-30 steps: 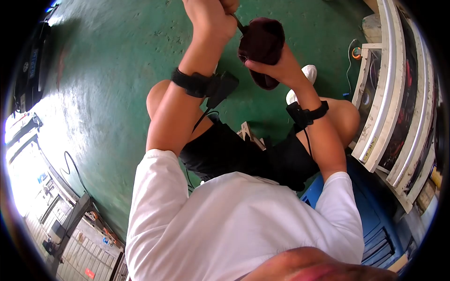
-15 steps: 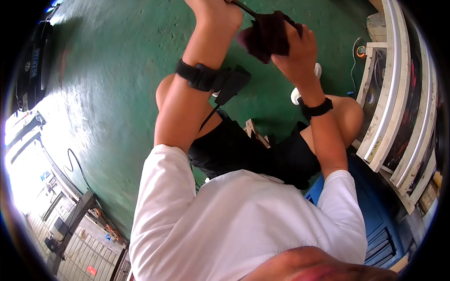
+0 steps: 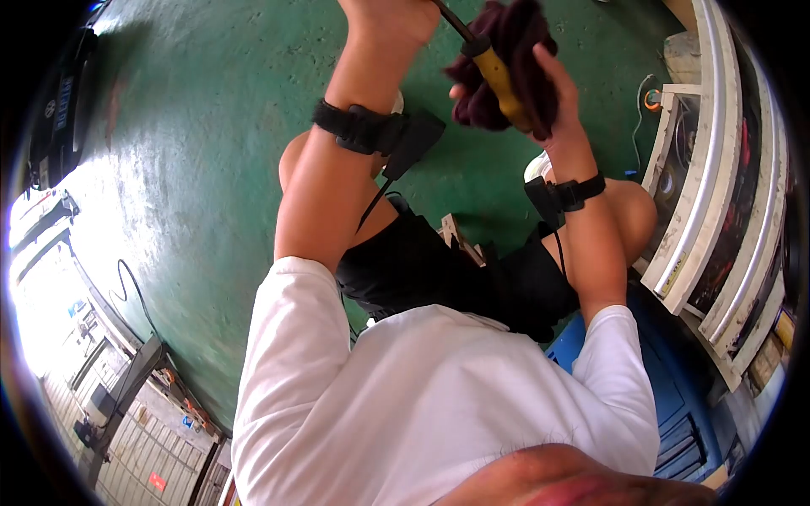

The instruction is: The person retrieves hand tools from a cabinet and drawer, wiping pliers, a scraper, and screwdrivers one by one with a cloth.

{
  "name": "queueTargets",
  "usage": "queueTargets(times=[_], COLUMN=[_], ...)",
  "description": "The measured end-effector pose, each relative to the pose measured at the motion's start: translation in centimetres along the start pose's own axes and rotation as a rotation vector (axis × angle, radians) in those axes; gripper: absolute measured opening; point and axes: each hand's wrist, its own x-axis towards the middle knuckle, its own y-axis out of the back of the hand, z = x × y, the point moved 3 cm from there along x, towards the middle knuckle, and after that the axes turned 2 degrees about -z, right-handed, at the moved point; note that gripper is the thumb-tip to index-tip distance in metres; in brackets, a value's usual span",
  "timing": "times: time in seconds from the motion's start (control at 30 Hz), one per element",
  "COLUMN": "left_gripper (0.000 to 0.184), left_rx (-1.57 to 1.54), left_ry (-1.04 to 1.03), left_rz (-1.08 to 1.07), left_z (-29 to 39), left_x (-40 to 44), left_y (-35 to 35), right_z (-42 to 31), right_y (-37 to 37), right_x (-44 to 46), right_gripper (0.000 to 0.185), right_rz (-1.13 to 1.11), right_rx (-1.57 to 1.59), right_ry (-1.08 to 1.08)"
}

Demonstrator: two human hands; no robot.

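Note:
My right hand (image 3: 565,105) holds a dark maroon cloth (image 3: 536,42), bunched up, with the thumb raised along one side and a fingertip showing at the other. Across the cloth lies the yellow handle of a screwdriver (image 3: 498,80). Its dark shaft runs up and left to my left hand (image 3: 392,18), which is cut off by the top edge. The fingers of that hand are out of view, but the shaft meets the hand's edge. The tool's tip cannot be seen.
Below the hands is a green floor (image 3: 211,169). White-framed racks (image 3: 688,202) stand close on the right, beside a blue plastic box (image 3: 658,388). A dark car (image 3: 59,118) is at the far left. Black straps with small devices (image 3: 363,128) sit on both forearms.
The right hand has turned and the cloth has opened around the handle, so the yellow handle now shows. The left hand has moved slightly up and right.

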Motion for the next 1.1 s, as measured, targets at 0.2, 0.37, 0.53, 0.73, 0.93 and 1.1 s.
queueTargets(times=[0.2, 0.37, 0.53, 0.73, 0.93, 1.1], left_gripper=[0.059, 0.059, 0.059, 0.057, 0.057, 0.059], left_rx=[-0.056, 0.045, -0.002, -0.164, -0.213, -0.013], left_ry=[0.163, 0.152, 0.192, 0.217, 0.164, 0.084], left_rz=[-0.044, -0.017, -0.043, -0.170, -0.235, 0.031], left_z=[-0.6, -0.1, -0.8, -0.1, 0.3, -0.3], left_x=[-0.1, -0.2, 0.3, 0.9, 1.3, 0.4], left_y=[0.0, 0.0, 0.8, 0.6, 1.2, 0.8], right_z=[1.0, 0.4, -0.8, -1.5, -1.7, -0.6], right_y=[-1.9, -3.2, -2.9, -3.4, -3.7, -2.3], right_x=[-3.3, -3.0, -3.2, -2.5, -2.6, -1.7], right_gripper=[0.069, 0.050, 0.042, 0.048, 0.053, 0.050], right_rz=[-0.453, -0.353, -0.097, 0.114, -0.302, -0.336], right_rx=[-0.038, -0.608, -0.405, -0.335, -0.044, -0.585], right_ry=[-0.264, 0.078, -0.141, 0.135, -0.134, 0.107])
